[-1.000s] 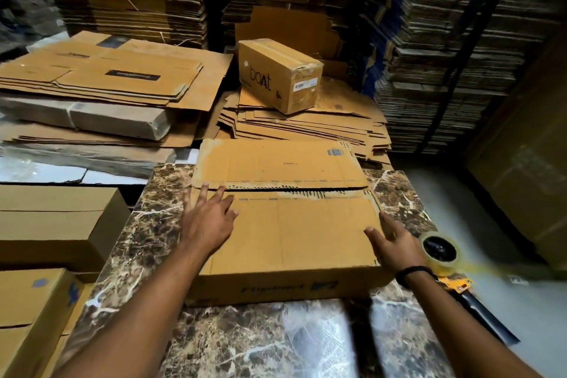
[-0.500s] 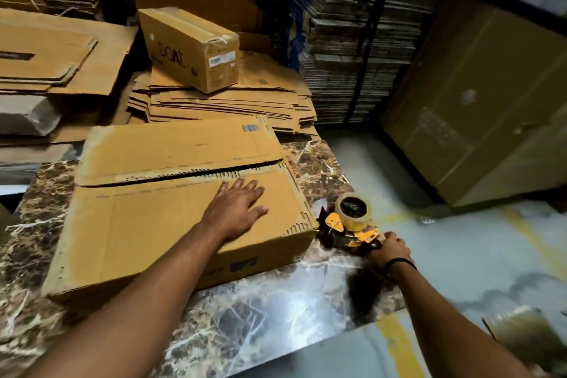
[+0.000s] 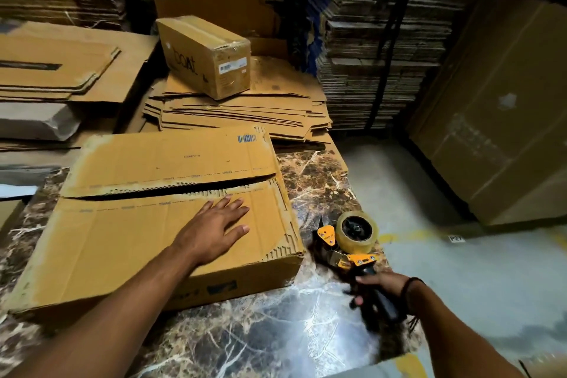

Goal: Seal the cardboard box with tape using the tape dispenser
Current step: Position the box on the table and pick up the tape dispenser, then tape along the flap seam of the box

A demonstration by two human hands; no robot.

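The left hand [image 3: 214, 228] lies flat on the box [image 3: 159, 218], keeping its flaps shut for taping. Right of the box, the right hand [image 3: 379, 288] grips the tape dispenser [image 3: 349, 239] on the surface [image 3: 260, 331].

A brown, veined marble tabletop [image 3: 276, 331] fills the near middle. Beyond its far edge, a small taped carton [image 3: 204, 55] sits on a pile of flattened cardboard [image 3: 245, 113]. More flattened sheets [image 3: 61, 70] lie at far left. Tall cardboard stacks [image 3: 377, 55] rise behind. A large carton [image 3: 497, 107] stands at right on the grey floor [image 3: 460, 285], near a yellow line [image 3: 411, 235].
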